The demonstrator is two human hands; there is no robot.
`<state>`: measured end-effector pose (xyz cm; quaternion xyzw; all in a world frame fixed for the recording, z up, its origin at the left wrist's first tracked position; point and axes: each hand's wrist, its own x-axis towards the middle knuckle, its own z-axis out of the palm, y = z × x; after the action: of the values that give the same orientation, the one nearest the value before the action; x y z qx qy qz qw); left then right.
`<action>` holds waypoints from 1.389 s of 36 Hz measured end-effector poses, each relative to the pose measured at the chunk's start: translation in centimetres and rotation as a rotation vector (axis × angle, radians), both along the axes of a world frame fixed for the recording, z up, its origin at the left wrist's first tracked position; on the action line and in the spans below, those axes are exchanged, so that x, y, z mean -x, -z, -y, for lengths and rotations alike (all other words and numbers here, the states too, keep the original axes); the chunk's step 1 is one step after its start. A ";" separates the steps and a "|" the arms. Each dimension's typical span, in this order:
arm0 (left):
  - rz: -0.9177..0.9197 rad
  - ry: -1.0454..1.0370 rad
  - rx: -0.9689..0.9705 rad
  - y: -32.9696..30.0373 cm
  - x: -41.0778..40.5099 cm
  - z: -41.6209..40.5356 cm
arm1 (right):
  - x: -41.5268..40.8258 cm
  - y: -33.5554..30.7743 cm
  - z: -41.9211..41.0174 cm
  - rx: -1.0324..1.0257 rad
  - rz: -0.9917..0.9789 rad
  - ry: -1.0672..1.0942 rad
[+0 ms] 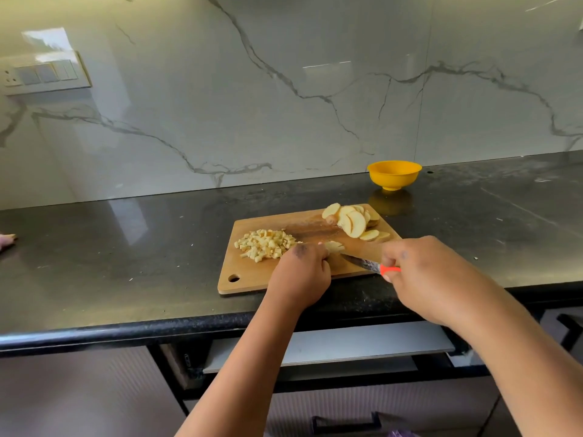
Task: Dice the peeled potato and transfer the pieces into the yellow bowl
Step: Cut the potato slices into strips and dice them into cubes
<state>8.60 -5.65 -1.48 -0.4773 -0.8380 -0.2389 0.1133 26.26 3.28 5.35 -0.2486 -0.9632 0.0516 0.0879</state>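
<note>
Two hands work at the near edge of the cutting board (252, 283): the left hand (301, 275) curls on a small potato piece (333, 246), the right hand (422, 275) grips the knife (362, 263), blade pointing left toward it. Diced bits (265, 244) lie left, slices (353, 220) farther right. The yellow bowl (394, 175) sits beyond, far right.

Two bare forearms are showing with no sleeves, rings or watch, the left hand (299, 275) and right hand (432, 275) each bearing a dark smudge on the back.
</note>
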 end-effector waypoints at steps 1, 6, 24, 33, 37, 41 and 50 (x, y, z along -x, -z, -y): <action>0.000 -0.003 -0.001 0.0 -0.1 0.1 | -0.2 -0.3 0.1 0.026 0.053 0.014; -0.016 -0.016 -0.057 -0.3 -0.4 0.4 | 0.6 0.7 0.1 0.000 -0.253 -0.006; 0.028 -0.051 -0.019 -0.3 -0.4 0.5 | -0.7 -0.1 0.5 -0.013 -0.039 0.001; 0.002 -0.063 -0.067 -0.4 -0.6 0.6 | 2.5 2.8 0.8 0.028 -0.224 -0.028; -0.005 -0.063 -0.070 0.2 -0.2 0.4 | 2.8 3.3 1.3 0.026 -0.183 -0.023; -0.019 -0.054 -0.062 -0.1 -0.5 0.5 | 2.8 2.9 1.5 0.024 -0.108 -0.040; -0.013 -0.038 -0.086 -0.1 -0.5 0.7 | -0.4 -0.1 -1.6 0.160 0.035 -0.014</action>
<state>9.07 -6.31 -1.36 -0.4576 -0.8351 -0.2694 0.1438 26.63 4.87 5.43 -0.2490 -0.9591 0.1246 0.0505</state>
